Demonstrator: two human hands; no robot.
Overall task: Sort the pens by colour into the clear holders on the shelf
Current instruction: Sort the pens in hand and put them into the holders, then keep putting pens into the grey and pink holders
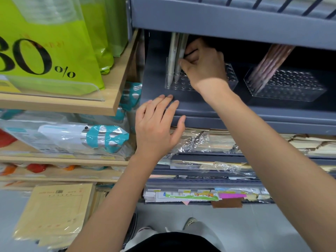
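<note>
Two clear holders stand side by side on the grey shelf point(196, 106), each with rows of little round holes in its top; the left holder point(231, 78) is near the shelf's left wall and the right holder point(294, 84) is a bit apart from it, further right. Some pale pens point(172, 60) stand tips down in the far left corner of the left holder, leaning a little; the right hand point(204, 67) reaches in under the shelf above, and its curled fingers and thumb pinch the pale pens on their right side; it covers the middle of that holder; how many pens it holds I cannot tell. A bunch of pink-brown pens point(271, 64) leans in the left part of the right holder, blurred. The left hand point(157, 124) lies flat on the near lip of the grey shelf, fingers straight and a little spread, holding nothing. Below that lip are flat paper goods in shiny wrap point(196, 142). To the left is a wooden shelf point(60, 106) with green bags point(45, 42) marked with big black numbers and a percent sign; under it lie packets with teal print point(105, 137); lower and nearer is a pack of tan envelopes point(54, 213).
</note>
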